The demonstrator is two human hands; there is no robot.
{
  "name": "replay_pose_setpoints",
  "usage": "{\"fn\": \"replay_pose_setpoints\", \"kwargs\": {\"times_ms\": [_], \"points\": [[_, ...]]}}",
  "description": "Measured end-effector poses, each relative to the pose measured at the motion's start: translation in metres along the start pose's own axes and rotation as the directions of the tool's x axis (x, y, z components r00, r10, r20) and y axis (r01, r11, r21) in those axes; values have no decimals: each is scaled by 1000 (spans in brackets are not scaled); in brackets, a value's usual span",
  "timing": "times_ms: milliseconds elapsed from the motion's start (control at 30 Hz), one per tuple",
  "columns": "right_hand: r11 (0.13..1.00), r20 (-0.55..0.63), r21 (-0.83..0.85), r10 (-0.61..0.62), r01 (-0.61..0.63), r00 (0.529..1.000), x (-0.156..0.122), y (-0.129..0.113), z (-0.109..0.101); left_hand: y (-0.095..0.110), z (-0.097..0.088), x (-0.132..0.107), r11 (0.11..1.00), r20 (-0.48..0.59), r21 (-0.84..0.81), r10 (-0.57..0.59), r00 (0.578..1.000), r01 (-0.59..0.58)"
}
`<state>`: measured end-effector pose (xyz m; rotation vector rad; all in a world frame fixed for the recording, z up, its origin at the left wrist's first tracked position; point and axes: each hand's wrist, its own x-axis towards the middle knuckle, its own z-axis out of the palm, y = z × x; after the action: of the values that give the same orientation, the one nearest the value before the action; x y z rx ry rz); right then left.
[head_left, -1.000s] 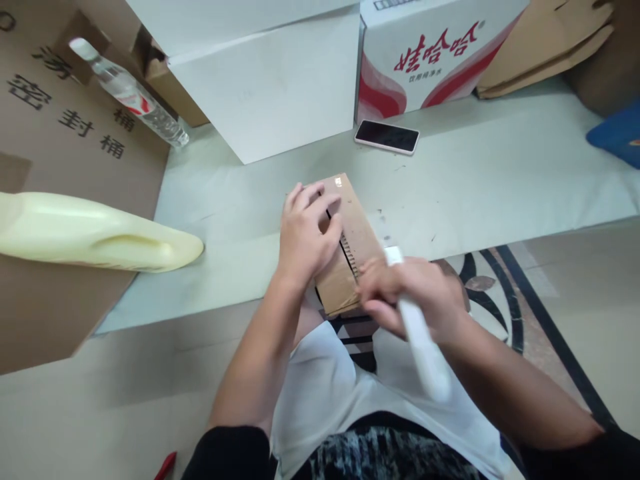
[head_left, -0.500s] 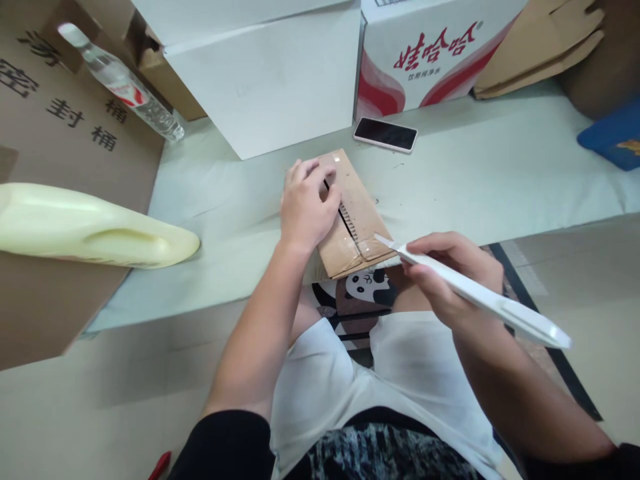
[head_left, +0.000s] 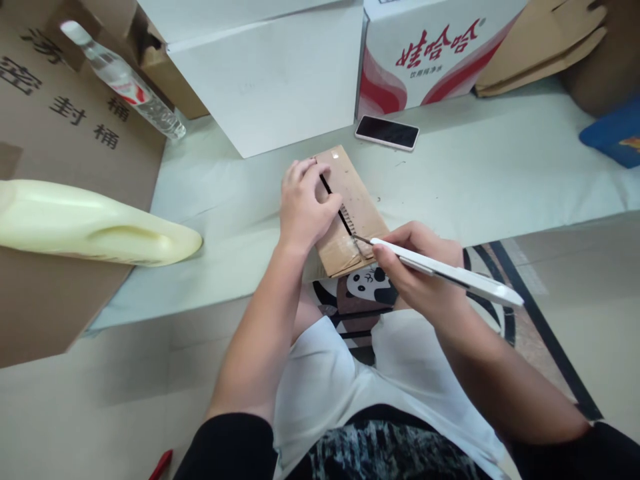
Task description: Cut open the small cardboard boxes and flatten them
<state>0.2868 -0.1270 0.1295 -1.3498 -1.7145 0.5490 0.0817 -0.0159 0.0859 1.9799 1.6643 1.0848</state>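
Note:
A small brown cardboard box [head_left: 357,193] lies flat at the table's front edge, clear tape across its near end and a dark slit along its top. My left hand [head_left: 307,203] presses down on its left side, fingers curled over the top and thumb beside the slit. A white utility knife [head_left: 445,270] is gripped in my right hand [head_left: 425,267], just off the box's near right corner. Its blade tip touches the box at the near end of the slit, by the taped part.
A phone [head_left: 387,133] lies beyond the box, before a large white box [head_left: 280,87] and a red-and-white carton [head_left: 430,60]. At left are a pale yellow bottle [head_left: 100,223], a clear water bottle [head_left: 125,83] and a big brown carton [head_left: 75,153]. A blue object [head_left: 613,137] sits far right.
My right hand has moved left with the utility knife, taking the blade tip from the box's right edge to the slit's near end. The left hand stays almost still on the box.

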Motion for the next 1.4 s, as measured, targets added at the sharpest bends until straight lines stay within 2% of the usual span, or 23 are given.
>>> {"fn": "replay_pose_setpoints", "kwargs": {"times_ms": [267, 400, 700, 867, 1033, 1133, 1233, 1300, 1400], "points": [[987, -4, -153, -44, 43, 999, 7, 5, 12, 4, 7, 2, 1000, 13, -9, -15, 1000, 15], [988, -10, -144, -60, 58, 998, 8, 5, 11, 5, 7, 2, 998, 33, -30, -48, 998, 49], [990, -29, -95, -107, 104, 994, 7, 2, 11, 6, 9, 1, 997, 5, -50, -56, 998, 56], [985, -6, -119, -124, 122, 992, 3, -2, 3, 11, 10, -1, 998, -19, 1, -57, 998, 57], [987, 43, -143, -70, 75, 997, -9, 2, -14, 16, 11, -2, 997, -61, 40, -65, 996, 68], [996, 21, 16, -84, 84, 996, -11, 13, -18, 18, 9, -2, 997, -40, 28, -72, 997, 73], [942, -170, 314, -68, 119, 983, -5, 32, -12, 20, 7, -1, 996, -26, 24, -81, 996, 82], [873, -270, 476, 28, 108, 962, 3, 47, -7, 22, 6, -1, 995, -30, 37, -94, 995, 96], [781, -268, 624, 192, 18, 944, 18, 64, -5, 23, 6, -1, 992, -32, 57, -110, 993, 112]]}}
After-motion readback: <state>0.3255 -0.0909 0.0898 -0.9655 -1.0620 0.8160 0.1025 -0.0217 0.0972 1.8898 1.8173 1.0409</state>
